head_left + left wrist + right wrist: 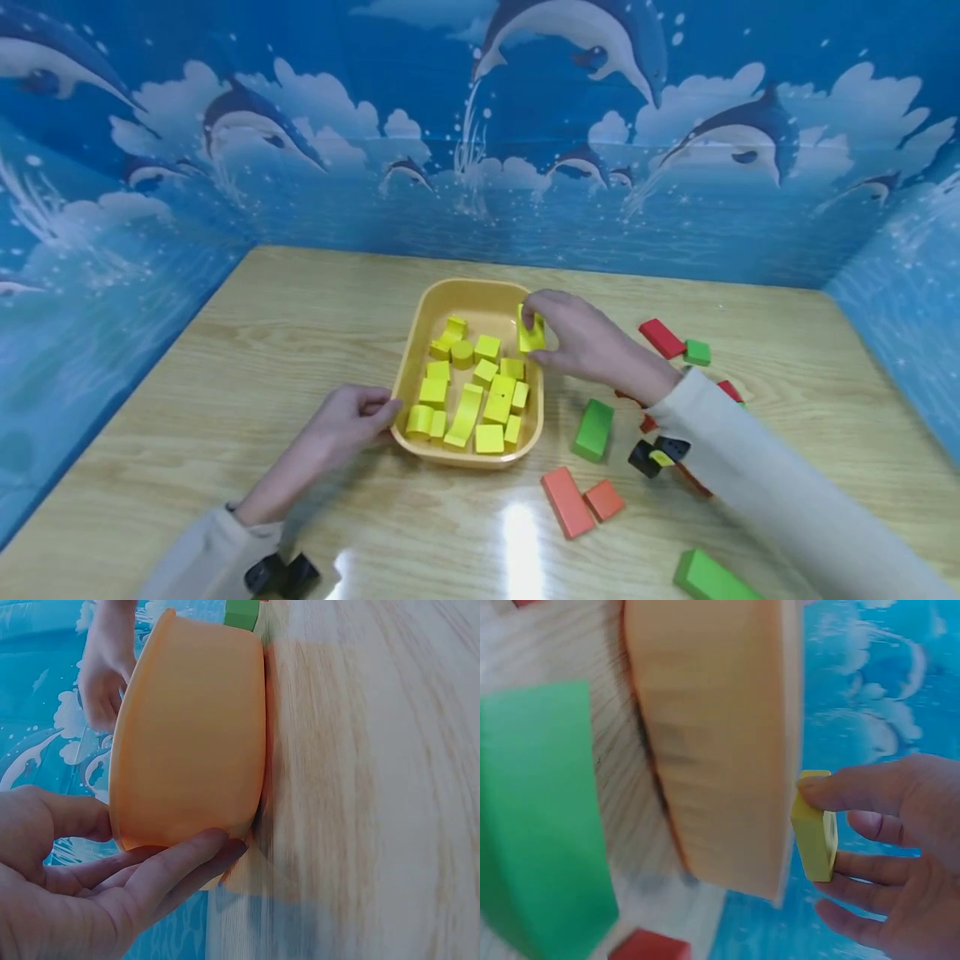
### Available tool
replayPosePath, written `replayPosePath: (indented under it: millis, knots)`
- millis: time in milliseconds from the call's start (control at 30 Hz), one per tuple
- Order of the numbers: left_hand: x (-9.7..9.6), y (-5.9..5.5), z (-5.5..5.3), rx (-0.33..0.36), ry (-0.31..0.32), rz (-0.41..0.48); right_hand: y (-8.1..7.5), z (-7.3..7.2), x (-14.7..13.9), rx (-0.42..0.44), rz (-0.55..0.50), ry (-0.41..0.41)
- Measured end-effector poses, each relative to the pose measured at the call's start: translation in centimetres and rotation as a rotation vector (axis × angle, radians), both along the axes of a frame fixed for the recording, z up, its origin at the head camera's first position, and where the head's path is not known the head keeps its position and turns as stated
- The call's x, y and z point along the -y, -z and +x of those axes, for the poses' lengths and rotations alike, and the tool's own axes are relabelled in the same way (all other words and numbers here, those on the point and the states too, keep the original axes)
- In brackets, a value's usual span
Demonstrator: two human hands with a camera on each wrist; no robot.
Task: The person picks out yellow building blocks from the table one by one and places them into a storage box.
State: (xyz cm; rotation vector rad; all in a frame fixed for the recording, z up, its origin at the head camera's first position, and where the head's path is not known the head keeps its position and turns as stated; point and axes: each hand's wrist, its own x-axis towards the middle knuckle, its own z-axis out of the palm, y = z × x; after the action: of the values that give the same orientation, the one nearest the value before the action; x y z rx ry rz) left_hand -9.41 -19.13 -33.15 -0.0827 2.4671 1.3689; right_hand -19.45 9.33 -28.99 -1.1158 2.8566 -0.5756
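Observation:
A yellow-orange plastic tub (405, 379) stands on the table with several yellow toy blocks (490, 439) lying in it, among them cubes, a cylinder and curved pieces. My left hand (360, 417) holds the tub's near left side, thumb at the rim and fingers (180, 862) against the outer wall. Over the tub's right rim, my right hand (573, 333) pinches a yellow block (529, 335) between thumb and fingers. From the right wrist, that block looks thick-edged, with a hollow on one face, and it is held above rim level.
Right of the tub lie a green block (594, 430), two red blocks (567, 502) and a longer green one (712, 577). Farther back are another red block (662, 338) and a small green block (697, 352). My right forearm partly hides several more. A dolphin-print backdrop (450, 208) borders the table.

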Motion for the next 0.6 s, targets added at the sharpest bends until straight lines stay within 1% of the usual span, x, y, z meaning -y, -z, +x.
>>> replayPosePath:
  millis: [67, 167, 300, 467, 533, 600]
  knots:
    - [0.0, 0.0, 0.0, 0.005, -0.006, -0.004, 0.6, -1.0, 1.0, 0.012, 0.021, -0.002]
    - [0.0, 0.1, 0.1, 0.001, -0.01, 0.011, 1.5, -2.2, 2.0, 0.003, 0.054, 0.0]
    - [0.0, 0.3, 0.2, -0.03, 0.008, 0.054, 2.5, -3.4, 2.6, 0.014, 0.114, 0.012]
    - [0.2, 0.3, 0.2, -0.057, 0.035, 0.088, 3.2, -4.2, 3.2, 0.093, 0.189, 0.012]
    - [0.2, 0.3, 0.2, -0.058, 0.035, 0.085, 3.3, -4.3, 3.3, 0.112, 0.208, 0.009]
    - [0.1, 0.3, 0.2, -0.048, 0.019, 0.066, 3.3, -4.3, 3.4, 0.132, 0.221, 0.011]
